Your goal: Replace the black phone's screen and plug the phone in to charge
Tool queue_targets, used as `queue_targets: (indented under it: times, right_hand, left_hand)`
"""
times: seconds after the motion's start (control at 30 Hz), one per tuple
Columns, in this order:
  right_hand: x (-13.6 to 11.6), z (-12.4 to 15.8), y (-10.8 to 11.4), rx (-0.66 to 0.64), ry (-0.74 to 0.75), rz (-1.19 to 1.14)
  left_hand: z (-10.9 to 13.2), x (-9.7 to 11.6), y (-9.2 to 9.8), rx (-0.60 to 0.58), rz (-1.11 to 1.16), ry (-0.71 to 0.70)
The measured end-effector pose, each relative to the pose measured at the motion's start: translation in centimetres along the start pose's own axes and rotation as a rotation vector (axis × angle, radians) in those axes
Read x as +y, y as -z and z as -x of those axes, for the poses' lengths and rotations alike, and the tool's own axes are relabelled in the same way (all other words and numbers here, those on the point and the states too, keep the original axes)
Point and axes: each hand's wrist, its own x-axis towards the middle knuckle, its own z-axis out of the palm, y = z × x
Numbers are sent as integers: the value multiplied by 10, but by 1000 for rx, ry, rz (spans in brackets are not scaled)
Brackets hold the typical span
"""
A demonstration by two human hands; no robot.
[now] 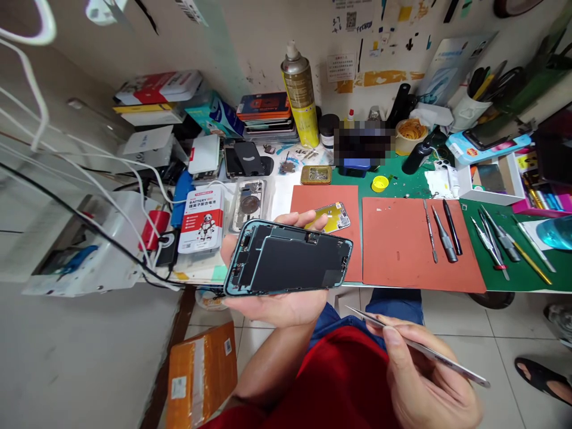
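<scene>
The left hand [286, 308] holds a black, flat, rectangular phone part with blue-edged frame [295, 262], raised near a rust-red flat mat [313, 195]. The right hand [431, 372] pinches slim silver metal tweezers [447, 359]; if it slips, their sharp tip could scratch the exposed inside.

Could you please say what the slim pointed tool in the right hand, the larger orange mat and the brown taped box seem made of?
Slim pointed tool: probably steel, smooth and grey with a metallic sheen.
Larger orange mat: perhaps rubber or silicone, evenly coloured and matte.
Brown taped box: likely cardboard, brown and flat-sided under pale tape.
</scene>
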Motion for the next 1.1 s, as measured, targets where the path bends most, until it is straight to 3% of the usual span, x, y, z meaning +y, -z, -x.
queue_targets:
  times: [0.07, 0.23, 0.33, 0.67, 0.93, 1.1]
  right_hand:
    - [0, -5, 10, 19, -44, -24]
    - [12, -19, 37, -270, -174, -31]
    - [22, -22, 45, -330, -248, -110]
    - [21, -34, 38, -309, -268, -312]
    - [33, -38, 56, -276, -180, 32]
    - [26, -45, 57, -270, -195, 30]
  left_hand:
    - [-3, -2, 0, 16, 17, -9]
    - [-11, -5, -1, 70, 76, 76]
    - [-13, -8, 0, 112, 115, 151]
    - [-13, -11, 0, 110, 82, 182]
    - [-16, -9, -1, 130, 97, 196]
    - [-14, -9, -2, 125, 80, 167]
